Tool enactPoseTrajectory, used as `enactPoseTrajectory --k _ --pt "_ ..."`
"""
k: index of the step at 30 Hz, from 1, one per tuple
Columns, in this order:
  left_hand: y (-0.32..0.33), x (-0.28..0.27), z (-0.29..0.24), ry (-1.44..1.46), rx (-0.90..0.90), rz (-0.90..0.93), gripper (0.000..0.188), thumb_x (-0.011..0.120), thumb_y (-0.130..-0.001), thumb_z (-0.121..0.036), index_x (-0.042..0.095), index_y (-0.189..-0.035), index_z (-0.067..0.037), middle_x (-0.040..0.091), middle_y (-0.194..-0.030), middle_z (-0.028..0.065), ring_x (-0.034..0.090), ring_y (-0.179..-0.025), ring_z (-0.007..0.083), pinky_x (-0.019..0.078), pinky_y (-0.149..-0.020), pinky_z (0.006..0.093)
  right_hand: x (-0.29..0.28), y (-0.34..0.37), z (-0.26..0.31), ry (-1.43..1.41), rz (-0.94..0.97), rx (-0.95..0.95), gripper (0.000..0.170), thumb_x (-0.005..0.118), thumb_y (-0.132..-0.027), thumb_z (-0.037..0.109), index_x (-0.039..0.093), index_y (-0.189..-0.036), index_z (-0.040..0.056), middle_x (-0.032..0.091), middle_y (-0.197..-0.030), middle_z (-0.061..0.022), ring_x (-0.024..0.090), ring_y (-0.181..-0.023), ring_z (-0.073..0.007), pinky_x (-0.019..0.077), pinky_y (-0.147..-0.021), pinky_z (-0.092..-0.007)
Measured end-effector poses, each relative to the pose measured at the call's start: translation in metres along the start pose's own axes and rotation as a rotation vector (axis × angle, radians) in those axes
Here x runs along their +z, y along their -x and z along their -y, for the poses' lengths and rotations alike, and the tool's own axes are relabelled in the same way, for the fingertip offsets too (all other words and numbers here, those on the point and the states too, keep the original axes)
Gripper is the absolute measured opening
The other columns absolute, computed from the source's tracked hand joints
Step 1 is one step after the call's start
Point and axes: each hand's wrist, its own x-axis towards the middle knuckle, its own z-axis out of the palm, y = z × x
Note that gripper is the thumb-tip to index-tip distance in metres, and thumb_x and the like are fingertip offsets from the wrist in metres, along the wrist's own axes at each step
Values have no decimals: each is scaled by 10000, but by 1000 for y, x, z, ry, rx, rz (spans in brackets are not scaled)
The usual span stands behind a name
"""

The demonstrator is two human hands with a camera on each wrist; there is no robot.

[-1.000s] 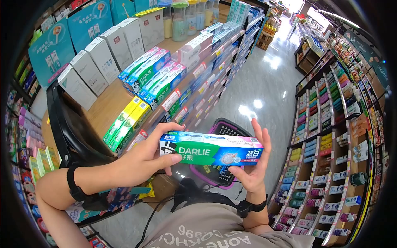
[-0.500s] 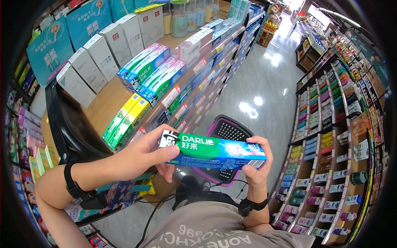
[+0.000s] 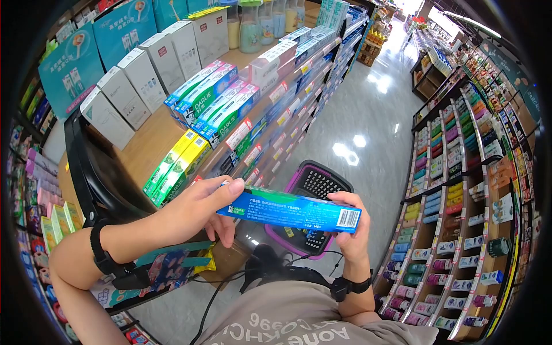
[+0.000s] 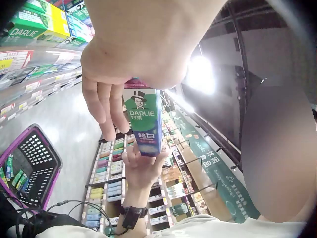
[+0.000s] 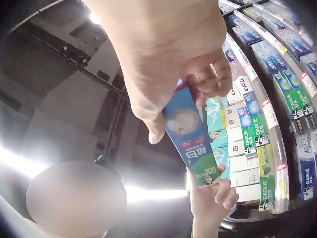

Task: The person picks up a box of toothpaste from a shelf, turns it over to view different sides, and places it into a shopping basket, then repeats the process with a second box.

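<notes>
And here is the DARLIE box, held up between two hands above the basket, screening part of it from the head view. The left hand has the end nearer the display shelf: thumb on the upper edge, the grip clamped on that end, while other fingers hang below, free of the cardboard. Over at the opposite end, it's the right hand, clamped around the box with fingers along the top and thumb at the lower edge, right beside the barcode. A blue side full of small print faces the head camera, and the left wrist view shows a green end panel with a figure in a hat.

Down in the basket, green and blue boxes lie together. To the left of the basket runs that display shelf, carrying yellow-and-green boxes, more blue-and-green DARLIE packs and, farther left, a row of upright white boxes. Off to the right of the basket, across the shiny floor, stands a long shelf packed with rolled and bottled goods. Each wrist wears a black strap, and a dark cable loops down on the near side of the basket.
</notes>
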Motion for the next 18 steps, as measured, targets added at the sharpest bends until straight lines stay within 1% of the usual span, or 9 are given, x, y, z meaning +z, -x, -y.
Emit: enactPoseTrajectory --k 4,7,10,14,18 --pt "-1 0 1 -7 -39 6 643 422 -1083 -663 599 -1129 -47 721 -765 95 738 -723 164 542 -662 265 -1 3 9 -31 92 87 773 956 -798 191 523 -1404 -15 673 -1137 -52 650 -1001 -103 525 -834 -265" --pt "-3 0 6 -10 -21 17 640 430 -1079 -667 606 -1102 -52 719 -784 84 728 -742 154 541 -689 267 -2 5 12 -68 85 121 713 938 -811 139 542 -1383 -13 667 -1178 -69 655 -1030 -111 538 -860 -273" --pt "-4 -1 7 -32 23 5 629 439 -1079 -662 612 -1069 -57 717 -799 70 716 -762 144 537 -718 266 -3 5 9 67 68 41 706 942 -801 144 559 -1374 -7 656 -1226 -82 653 -1088 -131 538 -922 -290" --pt "-5 0 7 -50 65 -1 604 439 -1091 -637 612 -1030 -62 717 -800 60 707 -767 136 535 -729 268 -6 6 7 124 78 29 705 953 -784 146 580 -1364 -3 644 -1267 -86 633 -1167 -156 511 -1006 -314" --pt "-5 0 10 -67 75 -7 578 443 -1100 -612 606 -1005 -65 716 -801 58 704 -763 134 537 -727 272 -8 7 8 163 87 31 718 956 -772 136 581 -1368 -1 641 -1279 -86 617 -1203 -161 491 -1042 -326"
